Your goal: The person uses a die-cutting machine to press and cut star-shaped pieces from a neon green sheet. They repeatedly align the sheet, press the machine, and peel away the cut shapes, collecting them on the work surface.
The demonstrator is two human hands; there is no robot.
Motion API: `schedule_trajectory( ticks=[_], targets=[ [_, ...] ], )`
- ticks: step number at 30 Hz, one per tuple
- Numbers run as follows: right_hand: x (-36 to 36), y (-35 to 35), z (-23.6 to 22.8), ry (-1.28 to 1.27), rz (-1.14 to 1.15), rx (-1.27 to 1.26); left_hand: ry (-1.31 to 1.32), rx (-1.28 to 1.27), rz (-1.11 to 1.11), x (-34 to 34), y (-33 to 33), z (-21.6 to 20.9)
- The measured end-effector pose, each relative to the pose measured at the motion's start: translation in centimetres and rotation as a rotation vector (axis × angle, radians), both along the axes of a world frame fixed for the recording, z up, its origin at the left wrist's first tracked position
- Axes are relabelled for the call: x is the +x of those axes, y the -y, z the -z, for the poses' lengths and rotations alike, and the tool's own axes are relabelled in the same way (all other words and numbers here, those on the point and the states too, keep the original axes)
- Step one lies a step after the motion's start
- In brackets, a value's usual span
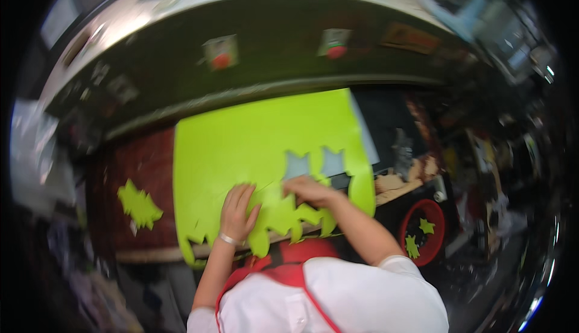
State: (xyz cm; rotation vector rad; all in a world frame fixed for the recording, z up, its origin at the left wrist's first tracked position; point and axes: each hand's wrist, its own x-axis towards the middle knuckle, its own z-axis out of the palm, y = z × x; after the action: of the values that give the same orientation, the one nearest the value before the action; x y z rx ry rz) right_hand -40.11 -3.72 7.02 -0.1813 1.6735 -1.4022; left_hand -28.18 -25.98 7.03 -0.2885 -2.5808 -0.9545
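Note:
A large bright yellow-green sheet lies across the bench, with several jagged holes in its right part and a ragged near edge. My left hand rests on the sheet near that edge, its fingers stretched out. Farther right, my right hand is closed just below the cut-out holes; whatever its fingers grip is hidden and blurred. A white-grey surface shows through the holes. On the dark red bench to the left lies a jagged yellow-green cut piece, perhaps several stacked.
A red round bin at the right holds yellow-green star-like pieces. Beside the sheet is a black surface with tan scraps near it. Behind the bench rises a dark green panel with two red knobs.

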Motion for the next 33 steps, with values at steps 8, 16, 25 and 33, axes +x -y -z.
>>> schedule_trajectory(
  ticks=[8, 16, 25, 33],
  targets=[
    [0.1, 0.8, 2.3, 0.176, 0.051, -0.505, -0.110, -0.194, 0.282, -2.9, -4.6, -2.0],
    [1.1, 1.7, 1.9, -0.104, 0.148, -0.418, 0.301, 0.122, -0.193, -14.4, 6.4, 2.9],
    [6.3, -0.3, 1.0, -0.878, 0.261, 0.197, 0.200, 1.039, -0.608, -13.4, 15.4, -2.4],
    [5.1, -1.0, -0.4, -0.999, 0.413, 0.144, -0.083, -0.098, -0.430, -11.0, 9.1, 0.9]
  ],
)
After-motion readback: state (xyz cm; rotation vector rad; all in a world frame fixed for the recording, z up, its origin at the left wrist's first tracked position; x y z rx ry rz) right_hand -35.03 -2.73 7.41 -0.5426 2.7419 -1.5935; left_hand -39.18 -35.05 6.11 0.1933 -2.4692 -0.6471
